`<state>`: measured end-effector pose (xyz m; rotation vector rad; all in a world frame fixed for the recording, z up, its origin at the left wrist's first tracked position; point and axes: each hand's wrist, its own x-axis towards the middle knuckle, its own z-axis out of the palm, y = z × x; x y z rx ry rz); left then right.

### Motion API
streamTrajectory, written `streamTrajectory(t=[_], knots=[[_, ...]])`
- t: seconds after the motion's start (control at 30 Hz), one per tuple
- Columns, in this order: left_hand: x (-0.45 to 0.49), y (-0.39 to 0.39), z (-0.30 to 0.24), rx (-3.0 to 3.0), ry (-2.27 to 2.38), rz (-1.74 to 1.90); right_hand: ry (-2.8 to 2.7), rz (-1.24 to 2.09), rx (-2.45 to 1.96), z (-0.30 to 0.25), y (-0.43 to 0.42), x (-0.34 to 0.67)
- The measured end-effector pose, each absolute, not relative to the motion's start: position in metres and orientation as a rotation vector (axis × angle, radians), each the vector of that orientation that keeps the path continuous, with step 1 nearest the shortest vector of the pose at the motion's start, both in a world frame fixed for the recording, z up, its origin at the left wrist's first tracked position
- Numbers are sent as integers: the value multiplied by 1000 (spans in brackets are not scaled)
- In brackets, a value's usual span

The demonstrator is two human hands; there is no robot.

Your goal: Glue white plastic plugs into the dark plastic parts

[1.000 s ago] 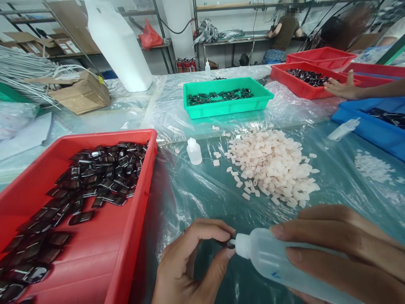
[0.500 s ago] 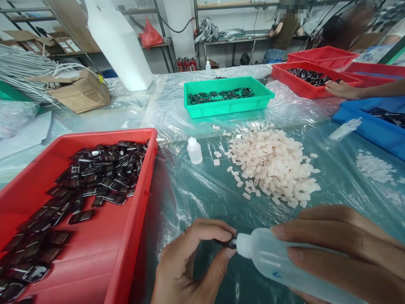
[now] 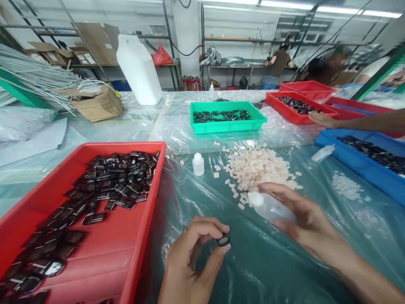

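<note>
Between thumb and fingertips, my left hand (image 3: 198, 257) pinches a small dark oval cap-like piece (image 3: 223, 240), its pale opening turned toward me. My right hand (image 3: 303, 223) is wrapped around a translucent squeeze bottle (image 3: 274, 207), which lies tilted with its white nozzle end pointing left, apart from the dark piece. Just behind the bottle spreads a heap of small whitish pieces (image 3: 259, 166). To the left of my left hand, a red tray (image 3: 126, 249) holds many glossy dark pieces (image 3: 120, 177). A small white bottle (image 3: 198, 164) stands upright beside the heap.
Farther back sits a green tray (image 3: 228, 126) of dark parts. On the right are a blue tray (image 3: 363, 169), a lying clear bottle (image 3: 322, 153) and another person's hand (image 3: 325, 120) at a red tray (image 3: 297, 116). A large white jug (image 3: 139, 71) stands back left.
The bottle in my right hand has pulled away from the dark piece, moving up toward the whitish heap. My left hand keeps its pinch. The head view has tilted up.
</note>
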<state>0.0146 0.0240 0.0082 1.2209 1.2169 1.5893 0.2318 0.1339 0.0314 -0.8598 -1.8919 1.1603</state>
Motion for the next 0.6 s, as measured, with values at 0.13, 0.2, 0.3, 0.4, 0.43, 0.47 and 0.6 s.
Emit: streamTrajectory(t=[0.13, 0.2, 0.3, 0.4, 0.43, 0.47, 0.6], knots=[[16, 19, 5, 1464, 1182, 1553, -1887, 1259, -829, 12, 125, 213], [16, 17, -2, 1636, 1124, 1481, -1924, 1168, -875, 4, 117, 201], [17, 15, -11, 1808, 1057, 1367, -1985, 1061, -931, -5, 110, 187], [17, 12, -13, 1827, 1047, 1330, -2039, 999, -939, -3, 111, 193], [18, 12, -12, 1812, 1040, 1335, -2059, 962, -941, -1, 113, 202], [19, 11, -11, 1792, 1030, 1344, -2079, 910, -952, 2, 114, 213], [32, 7, -9, 1652, 1044, 1433, -2177, 659, -1059, 12, 121, 273]])
